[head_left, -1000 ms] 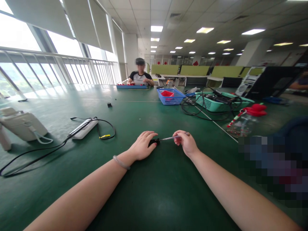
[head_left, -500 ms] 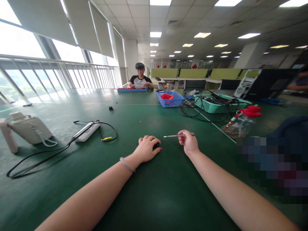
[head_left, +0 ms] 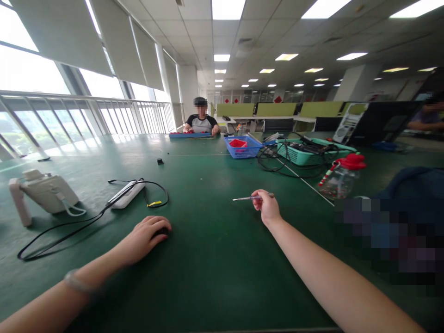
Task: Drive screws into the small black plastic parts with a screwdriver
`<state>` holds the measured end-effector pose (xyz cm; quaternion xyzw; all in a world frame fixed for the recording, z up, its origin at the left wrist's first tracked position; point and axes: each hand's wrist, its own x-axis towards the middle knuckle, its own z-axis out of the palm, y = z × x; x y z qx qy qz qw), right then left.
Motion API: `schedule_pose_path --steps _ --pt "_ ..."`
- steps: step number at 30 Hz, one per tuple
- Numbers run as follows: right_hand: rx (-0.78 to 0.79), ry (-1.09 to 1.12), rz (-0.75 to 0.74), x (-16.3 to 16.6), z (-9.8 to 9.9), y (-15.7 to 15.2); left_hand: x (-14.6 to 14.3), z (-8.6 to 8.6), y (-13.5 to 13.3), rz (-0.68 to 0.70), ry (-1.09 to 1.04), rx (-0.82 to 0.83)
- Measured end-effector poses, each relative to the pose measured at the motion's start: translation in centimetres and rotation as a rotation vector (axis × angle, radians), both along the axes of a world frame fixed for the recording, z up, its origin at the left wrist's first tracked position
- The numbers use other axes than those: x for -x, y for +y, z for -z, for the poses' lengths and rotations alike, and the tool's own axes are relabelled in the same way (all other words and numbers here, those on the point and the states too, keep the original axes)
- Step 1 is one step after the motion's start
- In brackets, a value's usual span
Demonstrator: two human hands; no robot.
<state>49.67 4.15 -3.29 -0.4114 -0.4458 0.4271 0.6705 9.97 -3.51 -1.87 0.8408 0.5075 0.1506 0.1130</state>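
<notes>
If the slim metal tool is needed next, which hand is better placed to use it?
Right, most likely. The right grip holds the slim metal tool, its tip pointing leftward. The left grip is curled around a small dark object, well apart from the tool.

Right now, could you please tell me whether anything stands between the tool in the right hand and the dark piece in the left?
No visible object stands between the tool and the dark piece, only green tabletop; the left hand itself partly covers the piece.
</notes>
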Motion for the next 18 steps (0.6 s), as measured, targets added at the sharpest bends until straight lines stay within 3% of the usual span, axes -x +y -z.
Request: schedule_pose_path --steps 4,8,13,15,18 --pt "-0.001 0.001 -0.003 0.1 0.1 0.0 6.6 -1.1 0.4 -0.164 -0.070 0.053" --pt "-0.004 0.011 0.006 -0.1 0.3 0.1 10.5 -2.0 -0.1 -0.521 -0.413 0.120" --pt "0.001 0.011 0.009 -0.1 0.6 0.4 12.6 -1.6 -0.8 -0.766 -1.187 0.140" --pt "0.004 0.010 0.008 -0.1 0.7 0.4 12.9 -1.2 -0.8 -0.854 -1.331 0.213" --pt "0.006 0.006 0.003 -0.1 0.6 0.4 12.9 -0.9 -1.1 -0.925 -1.361 0.264"
